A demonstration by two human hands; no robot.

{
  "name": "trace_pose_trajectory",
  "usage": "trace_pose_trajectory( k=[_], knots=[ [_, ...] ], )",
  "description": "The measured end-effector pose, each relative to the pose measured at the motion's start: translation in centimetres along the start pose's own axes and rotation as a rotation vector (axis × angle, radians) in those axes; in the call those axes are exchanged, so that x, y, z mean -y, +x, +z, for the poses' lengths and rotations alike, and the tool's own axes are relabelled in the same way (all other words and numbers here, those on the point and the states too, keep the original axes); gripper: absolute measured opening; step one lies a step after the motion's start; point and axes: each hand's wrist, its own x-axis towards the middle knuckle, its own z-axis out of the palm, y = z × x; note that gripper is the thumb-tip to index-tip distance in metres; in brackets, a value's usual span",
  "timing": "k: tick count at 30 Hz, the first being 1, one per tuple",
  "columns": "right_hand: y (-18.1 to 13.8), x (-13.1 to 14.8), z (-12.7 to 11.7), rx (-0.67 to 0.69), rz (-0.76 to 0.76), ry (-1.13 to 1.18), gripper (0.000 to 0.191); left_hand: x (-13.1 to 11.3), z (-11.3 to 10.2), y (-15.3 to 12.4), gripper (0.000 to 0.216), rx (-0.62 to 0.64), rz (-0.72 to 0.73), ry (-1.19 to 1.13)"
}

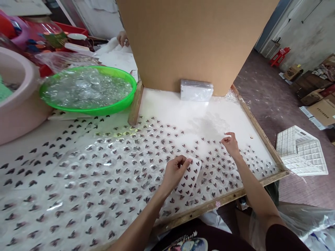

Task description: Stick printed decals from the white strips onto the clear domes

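My left hand (175,171) is closed on a white sheet (188,180) bearing rows of small dark stickers, thumb on top near its upper edge. Farther right, my right hand (230,144) is held low over the table with thumb and fingers pinched. A tiny dark speck shows at its fingertips, too small to name. Around both hands, many clear round plastic pieces (108,161) with a dark mark on each cover the white tabletop (167,104).
A green basin (104,111) heaped with clear plastic pieces stands left, beside a pink tub (23,108). A tall cardboard box (193,42) and a plastic-wrapped stack (196,91) are at the back. Wooden strips (258,123) edge the table. Another person's hand (122,38) shows behind.
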Motion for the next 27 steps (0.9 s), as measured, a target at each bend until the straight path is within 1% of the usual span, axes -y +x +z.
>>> trace_pose_trajectory(
  k=[2, 5, 8, 10, 12, 13, 14, 16, 18, 22, 27],
  knots=[
    [0.0, -0.1, 0.6, 0.013, -0.034, -0.080, 0.041, 0.1, 0.0, 0.0, 0.036, 0.002, 0.000, 0.002],
    [-0.1, -0.1, 1.3, 0.000, -0.139, -0.291, 0.038, 0.1, 0.0, 0.1, 0.036, -0.004, 0.000, 0.004],
    [-0.3, 0.2, 1.3, -0.093, -0.242, -0.471, 0.034, -0.1, -0.1, 0.1, 0.036, -0.014, 0.002, 0.000],
    [-0.2, 0.4, 0.6, -0.155, -0.257, -0.465, 0.030, -0.2, -0.1, 0.0, 0.035, -0.018, 0.002, -0.003],
    [0.1, 0.4, -0.5, -0.191, -0.213, -0.373, 0.024, -0.4, -0.1, 0.0, 0.035, -0.020, 0.001, -0.008],
    [0.3, 0.4, -1.2, -0.187, -0.169, -0.311, 0.022, -0.4, -0.2, 0.0, 0.036, -0.016, 0.002, -0.013],
    [0.5, 0.3, -1.8, -0.160, -0.109, -0.253, 0.021, -0.4, -0.2, -0.1, 0.036, -0.010, 0.003, -0.017],
    [0.7, -0.1, -2.9, -0.064, 0.021, -0.172, 0.021, -0.4, -0.2, -0.1, 0.037, 0.003, 0.006, -0.024],
    [0.8, -0.5, -3.4, 0.020, 0.105, -0.152, 0.021, -0.3, -0.1, -0.1, 0.037, 0.011, 0.005, -0.026],
    [0.6, -1.1, -2.9, 0.050, 0.128, -0.194, 0.021, -0.1, -0.1, 0.0, 0.036, 0.007, -0.004, -0.023],
    [0.4, -0.9, -1.7, 0.026, 0.103, -0.265, 0.011, -0.2, -0.1, 0.1, 0.037, -0.004, 0.004, -0.012]
  ],
)
